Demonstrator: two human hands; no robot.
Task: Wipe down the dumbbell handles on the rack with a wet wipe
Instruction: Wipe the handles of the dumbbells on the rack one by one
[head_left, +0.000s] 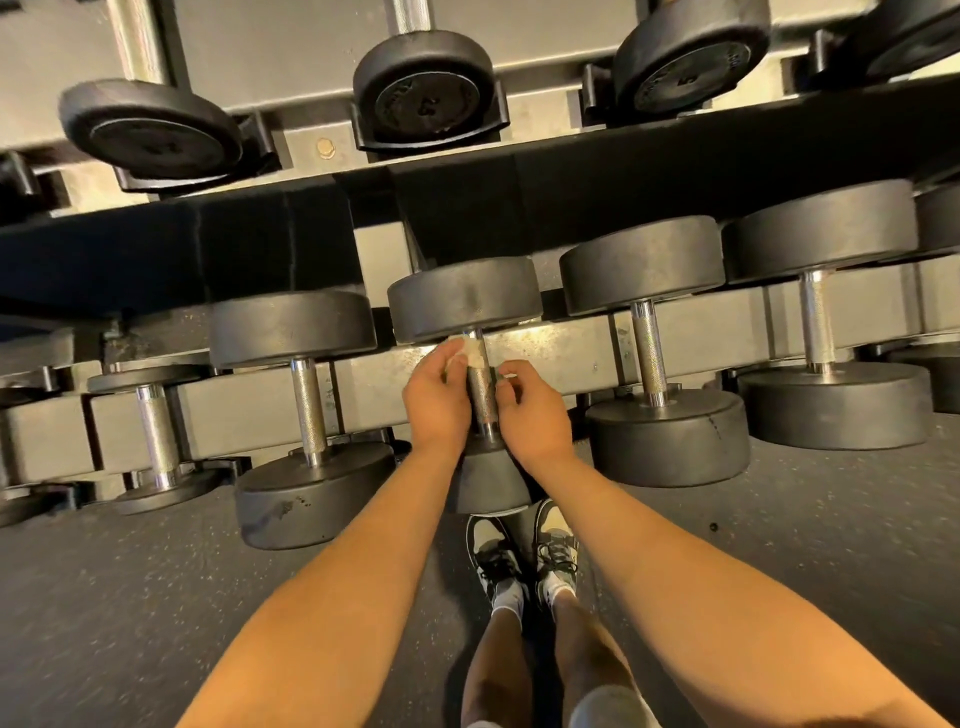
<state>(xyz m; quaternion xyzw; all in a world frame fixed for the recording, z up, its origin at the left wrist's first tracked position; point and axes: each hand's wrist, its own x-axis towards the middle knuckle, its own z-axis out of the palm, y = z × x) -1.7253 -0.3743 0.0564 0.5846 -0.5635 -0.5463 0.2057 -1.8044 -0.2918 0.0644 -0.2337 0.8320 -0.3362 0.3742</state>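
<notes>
A black dumbbell with a knurled steel handle (482, 395) lies on the lower shelf of the rack (566, 353), straight in front of me. A small pale wet wipe (471, 351) is wrapped on the upper part of that handle. My left hand (436, 400) is on the handle's left side, its fingers pinching the wipe. My right hand (530, 405) is on the right side, fingers curled by the handle with a bit of wipe at the fingertips. The handle's lower end shows between my wrists.
More black dumbbells (306, 410) (649, 358) (815, 322) sit left and right on the same shelf. An upper shelf (675, 171) carries smaller dumbbells (423, 85). My feet in black-and-white sneakers (519, 556) stand on the dark speckled rubber floor (156, 597).
</notes>
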